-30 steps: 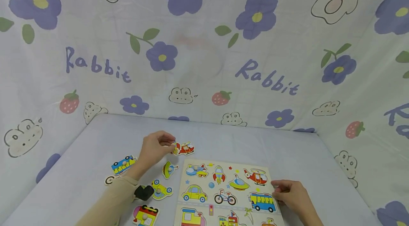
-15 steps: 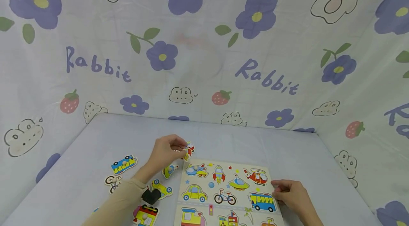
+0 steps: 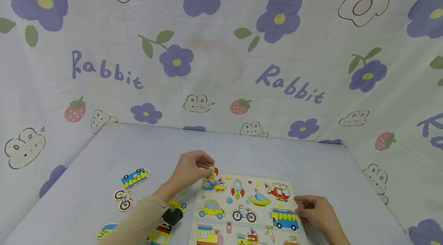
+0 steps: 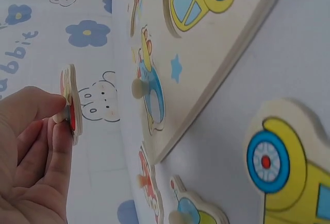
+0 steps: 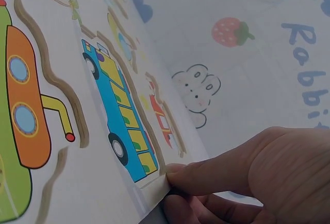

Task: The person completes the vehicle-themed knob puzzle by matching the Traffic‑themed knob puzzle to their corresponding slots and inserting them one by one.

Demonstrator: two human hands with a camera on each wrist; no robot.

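Note:
Above the top left corner of the wooden puzzle board (image 3: pixel 228 212), my left hand (image 3: pixel 194 166) pinches a rocket puzzle piece (image 4: pixel 73 108) by its knob. The piece is seen nearly edge-on in the left wrist view. Below it, an airplane piece (image 4: pixel 149 100) with a knob sits in its recess. The board's rocket recess (image 3: pixel 237 189) shows a matching printed picture. My right hand (image 3: pixel 316 212) grips the board's right edge beside the bus recess (image 5: pixel 121 116), thumb on top. Its other fingers curl at the edge, partly hidden.
Left of the board lie loose pieces: a bus (image 3: pixel 135 178), a bicycle (image 3: pixel 123 199), a train (image 3: pixel 160 234), a car (image 4: pixel 283 167), a saucer (image 4: pixel 198 213) and a helicopter (image 4: pixel 149 185). Another blue and yellow piece (image 3: pixel 106 231) is half hidden by the sleeve. A patterned cloth wall (image 3: pixel 221 64) stands behind.
My left hand has carried the rocket piece rightward and nearer, from beside the helicopter piece to over the board's top left corner. My right hand stays at the board's edge.

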